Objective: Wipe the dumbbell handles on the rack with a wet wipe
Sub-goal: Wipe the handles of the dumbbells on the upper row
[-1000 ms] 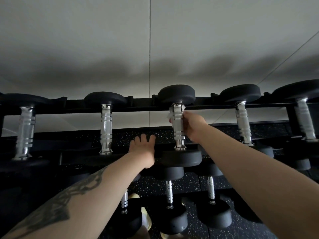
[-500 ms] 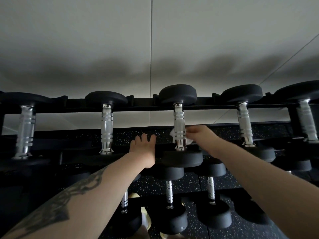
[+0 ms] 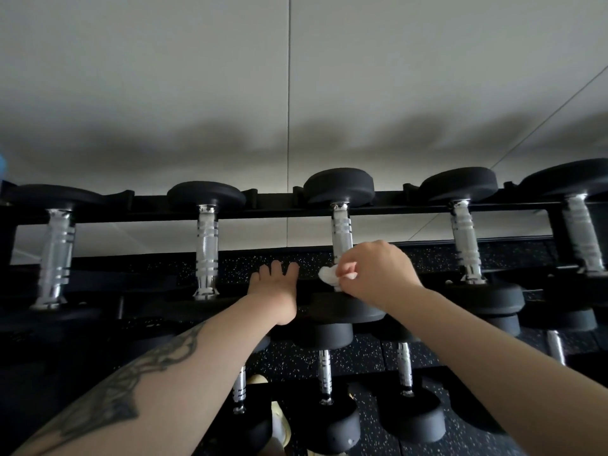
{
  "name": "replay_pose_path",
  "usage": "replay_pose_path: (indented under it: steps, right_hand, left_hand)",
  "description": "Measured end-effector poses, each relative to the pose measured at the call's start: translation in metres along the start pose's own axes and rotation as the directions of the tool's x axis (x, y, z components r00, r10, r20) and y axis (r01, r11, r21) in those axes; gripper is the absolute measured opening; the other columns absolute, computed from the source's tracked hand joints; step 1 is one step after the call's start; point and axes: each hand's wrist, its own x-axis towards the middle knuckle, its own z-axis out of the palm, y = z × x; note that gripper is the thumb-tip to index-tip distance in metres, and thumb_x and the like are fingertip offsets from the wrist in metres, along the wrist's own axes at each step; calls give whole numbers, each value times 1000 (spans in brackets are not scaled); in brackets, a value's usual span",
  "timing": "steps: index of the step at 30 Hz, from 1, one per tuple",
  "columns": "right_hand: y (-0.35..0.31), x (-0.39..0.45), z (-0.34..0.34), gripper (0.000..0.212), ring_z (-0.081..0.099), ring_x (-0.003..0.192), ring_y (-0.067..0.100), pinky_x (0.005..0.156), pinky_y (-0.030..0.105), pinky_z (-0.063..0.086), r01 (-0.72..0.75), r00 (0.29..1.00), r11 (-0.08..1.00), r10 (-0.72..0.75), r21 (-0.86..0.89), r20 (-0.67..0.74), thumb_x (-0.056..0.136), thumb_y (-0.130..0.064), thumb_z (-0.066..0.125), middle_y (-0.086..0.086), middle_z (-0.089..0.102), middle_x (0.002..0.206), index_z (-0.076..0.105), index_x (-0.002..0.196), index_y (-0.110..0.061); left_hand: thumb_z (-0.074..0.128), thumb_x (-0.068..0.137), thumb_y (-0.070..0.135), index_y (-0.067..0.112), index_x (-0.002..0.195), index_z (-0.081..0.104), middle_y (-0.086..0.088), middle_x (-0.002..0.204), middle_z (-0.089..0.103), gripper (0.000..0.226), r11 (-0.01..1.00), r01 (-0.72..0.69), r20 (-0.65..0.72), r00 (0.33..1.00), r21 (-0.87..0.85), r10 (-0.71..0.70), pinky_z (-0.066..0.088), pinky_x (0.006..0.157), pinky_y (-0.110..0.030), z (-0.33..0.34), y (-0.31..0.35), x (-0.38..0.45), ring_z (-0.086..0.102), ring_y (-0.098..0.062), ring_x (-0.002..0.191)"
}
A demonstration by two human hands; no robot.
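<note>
Backdrop: I see a pale grey panelled wall [image 3: 197,93] behind everything and black speckled rubber flooring [image 3: 368,353] beneath my forearms.
Rack: the black metal dumbbell rack [image 3: 273,209] runs across above both hands; its top tier holds a row of black rubber-headed dumbbells with knurled chrome handles, and a lower tier shows more below my wrists.
Right hand: my right hand [image 3: 378,274] has its fingers curled, pinching a crumpled white wet wipe [image 3: 330,274] against the lower end of the middle dumbbell's chrome handle [image 3: 341,232].
Wipe: it bunches out just left of my right fingers, touching the handle's base above the black lower head [image 3: 335,312].
Left hand: my left hand [image 3: 274,292] lies flat with straight fingers, resting on the rack's front rail just left of that head, gripping nothing.
Neighbours: one chrome handle [image 3: 206,251] stands left of my left hand, another [image 3: 465,241] right of my right hand.
</note>
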Motion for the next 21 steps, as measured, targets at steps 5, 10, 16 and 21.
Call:
replay_pose_path:
  steps: [5,10,16,21]
  right_hand:
    - [-5,21,2,13,60,92,14,71,26,49,158,964,987,-157,-14,-216,89,-31,60,-12,64,101,70,96,-32]
    - [-12,57,6,23,58,85,26,50,34,51,179,836,974,-224,-136,-501,74,-4,72,1,63,89,72,89,-21]
    - [9,36,14,18,57,107,29,76,46,55,406,791,898,-440,-173,-425,74,-5,74,3,67,110,75,89,-16]
    - [8,43,19,28,61,94,28,64,36,56,358,772,934,-298,-2,-561,71,12,68,3,71,98,76,85,-10]
  left_hand:
    - [61,80,12,20,137,20,-14,138,29,70,1000,2,-24,1000,-5,-2,28,106,-40,3,1,-1,32,-33,125]
    - [60,82,13,21,137,21,-13,138,29,68,1000,-3,-19,1000,-23,3,28,107,-40,3,-2,-1,32,-33,126]
    - [62,80,12,21,140,20,-14,139,29,73,999,-7,-32,999,-36,6,27,108,-42,2,-1,-1,31,-34,127]
    - [61,79,9,21,139,21,-14,138,29,72,999,-4,-29,1000,-50,3,27,108,-41,1,-1,-1,31,-34,126]
